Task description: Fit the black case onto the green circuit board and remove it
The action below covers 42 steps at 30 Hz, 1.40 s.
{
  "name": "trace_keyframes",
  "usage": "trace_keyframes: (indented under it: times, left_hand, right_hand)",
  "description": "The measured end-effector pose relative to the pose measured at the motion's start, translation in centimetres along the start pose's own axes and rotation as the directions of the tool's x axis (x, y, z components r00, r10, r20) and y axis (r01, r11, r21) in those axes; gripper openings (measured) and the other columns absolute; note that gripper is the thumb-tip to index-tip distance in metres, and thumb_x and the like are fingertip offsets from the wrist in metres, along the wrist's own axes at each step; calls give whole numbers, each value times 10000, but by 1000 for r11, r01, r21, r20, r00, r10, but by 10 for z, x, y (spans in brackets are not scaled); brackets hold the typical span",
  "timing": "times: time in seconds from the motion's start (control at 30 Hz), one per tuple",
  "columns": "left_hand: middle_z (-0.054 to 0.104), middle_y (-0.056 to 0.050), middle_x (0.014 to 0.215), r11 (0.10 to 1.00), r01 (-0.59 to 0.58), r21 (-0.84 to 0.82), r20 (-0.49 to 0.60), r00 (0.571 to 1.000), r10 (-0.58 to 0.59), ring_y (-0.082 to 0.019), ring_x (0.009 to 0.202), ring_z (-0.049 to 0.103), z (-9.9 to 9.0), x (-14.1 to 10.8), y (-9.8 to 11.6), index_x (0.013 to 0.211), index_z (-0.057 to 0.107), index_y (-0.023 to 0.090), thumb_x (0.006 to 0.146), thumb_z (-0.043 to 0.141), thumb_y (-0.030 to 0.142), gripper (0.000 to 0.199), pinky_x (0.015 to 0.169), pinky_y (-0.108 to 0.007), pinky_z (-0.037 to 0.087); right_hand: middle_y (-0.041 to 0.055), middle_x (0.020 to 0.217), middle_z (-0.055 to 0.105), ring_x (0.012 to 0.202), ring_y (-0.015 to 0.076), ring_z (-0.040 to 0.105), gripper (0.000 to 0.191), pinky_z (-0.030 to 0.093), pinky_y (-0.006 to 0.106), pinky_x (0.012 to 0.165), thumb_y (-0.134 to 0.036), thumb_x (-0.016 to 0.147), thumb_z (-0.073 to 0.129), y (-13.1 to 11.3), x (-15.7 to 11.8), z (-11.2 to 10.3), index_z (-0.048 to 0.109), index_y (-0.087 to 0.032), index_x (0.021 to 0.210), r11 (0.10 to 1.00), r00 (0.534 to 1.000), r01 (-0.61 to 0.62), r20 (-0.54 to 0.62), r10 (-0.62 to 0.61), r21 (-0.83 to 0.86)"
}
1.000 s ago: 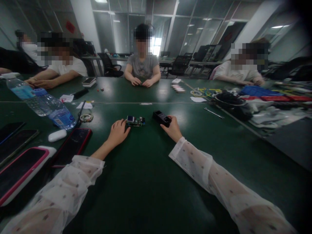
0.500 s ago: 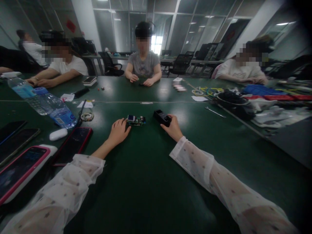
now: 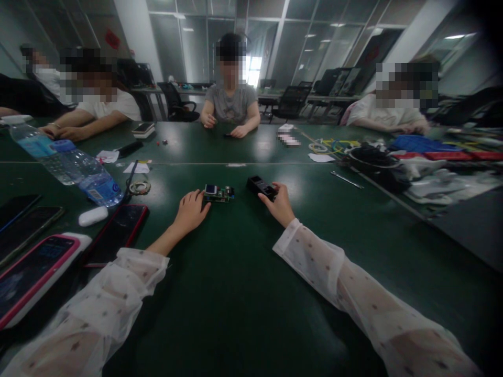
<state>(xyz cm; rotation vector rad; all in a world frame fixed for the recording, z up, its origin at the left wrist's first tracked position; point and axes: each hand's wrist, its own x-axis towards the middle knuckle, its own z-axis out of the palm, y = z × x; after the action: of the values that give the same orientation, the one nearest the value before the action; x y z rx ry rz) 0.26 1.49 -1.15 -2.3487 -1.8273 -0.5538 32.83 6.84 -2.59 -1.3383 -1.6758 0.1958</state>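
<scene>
Flat on the dark green table (image 3: 236,272), my left hand (image 3: 192,210) rests with fingers and thumb spread. Its fingertips are at the left end of a small circuit board (image 3: 219,193) with a little screen on top; whether they press on it I cannot tell. My right hand (image 3: 282,204) has its thumb and fingers around the near right end of a black box-shaped plastic case (image 3: 260,186). That case lies tilted on the table, a short gap to the right of the board. Its top has openings or markings too small to make out.
Phones (image 3: 118,230), a white earbud case (image 3: 93,215) and water bottles (image 3: 92,175) lie at left. A wrench (image 3: 347,179) lies right of the black case, before cables and bags (image 3: 381,162). Several people sit across the table, one person (image 3: 231,99) directly opposite.
My right thumb has shifted slightly up onto the top of the black case. My left hand and the circuit board stay in place. Opposite, the person's raised hand has moved a little left.
</scene>
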Motion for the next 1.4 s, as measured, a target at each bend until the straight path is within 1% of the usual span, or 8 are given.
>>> trace_keyframes:
  times: [0.1, 0.23, 0.43, 0.8, 0.97, 1.13, 1.27, 1.4]
  left_hand:
    - [498, -173, 1429, 1000, 0, -3, 2, 1000, 0, -319, 1326, 440, 0, 1, 0, 1393, 453, 113, 1009, 359, 441, 513, 1075, -501, 394]
    - [490, -177, 1437, 1000, 8, -10, 12, 1000, -8, -322, 1333, 431, 0, 1, 0, 1401, 446, 107, 1007, 363, 444, 525, 1083, -504, 384]
    - [485, -178, 1446, 1000, 5, -20, 20, 1000, -5, -321, 1339, 427, 0, 1, 0, 1405, 443, 111, 1007, 365, 447, 527, 1083, -509, 383]
    - [487, -186, 1436, 1000, 8, -16, 29, 1000, -8, -319, 1333, 429, -5, 1, 4, 1389, 457, 101, 1006, 356, 429, 514, 1089, -503, 372]
    - [480, -191, 1444, 1000, 6, -27, 39, 999, -5, -315, 1340, 422, -5, 1, 3, 1396, 449, 86, 1009, 349, 433, 529, 1093, -499, 371]
    - [494, -181, 1437, 1000, 13, -26, 20, 1000, -12, -311, 1340, 428, -2, 1, 3, 1392, 456, 111, 1003, 373, 426, 507, 1088, -505, 375]
    - [505, -191, 1423, 1000, 8, -23, 8, 1000, -8, -316, 1322, 448, 0, 1, 2, 1380, 465, 106, 1002, 372, 430, 507, 1070, -507, 393]
    - [506, -178, 1425, 1000, 9, -21, -3, 1000, -9, -310, 1322, 450, 0, 1, 2, 1387, 456, 132, 1000, 374, 433, 497, 1072, -510, 387]
  right_hand:
    - [166, 1104, 539, 1029, 313, 547, 722, 473, 525, 944, -644, 792, 605, -1, 1, -1, 471, -109, 1259, 1000, 999, 11, -34, -12, -16]
    - [173, 1101, 539, 996, 310, 553, 717, 488, 521, 911, -659, 792, 598, -1, 1, -1, 496, -107, 1237, 999, 999, 16, -27, -18, -48]
    - [193, 1136, 551, 1052, 331, 562, 694, 483, 529, 939, -657, 787, 610, 0, 0, -1, 512, -110, 1202, 997, 1000, 20, -5, -21, -71]
    - [180, 1135, 597, 1009, 329, 614, 629, 522, 516, 881, -553, 758, 692, -5, -1, -4, 506, -134, 1188, 988, 994, -97, 40, 103, -124]
    - [185, 1146, 589, 1067, 333, 592, 509, 500, 534, 935, -449, 824, 645, -9, 0, -5, 523, -126, 1198, 992, 1000, -4, 30, 7, -127]
    - [159, 1216, 553, 1114, 301, 580, 507, 500, 523, 970, -432, 901, 562, -26, 1, 1, 444, -178, 1323, 993, 994, 107, -22, -106, 43]
    - [154, 1265, 513, 1170, 294, 550, 529, 506, 510, 990, -475, 942, 500, -52, 0, 19, 395, -205, 1384, 970, 983, 182, -6, -183, 159]
    - [148, 1290, 489, 1231, 299, 509, 536, 471, 531, 1047, -462, 962, 467, -72, 0, 39, 347, -233, 1431, 942, 959, 259, 60, -277, 212]
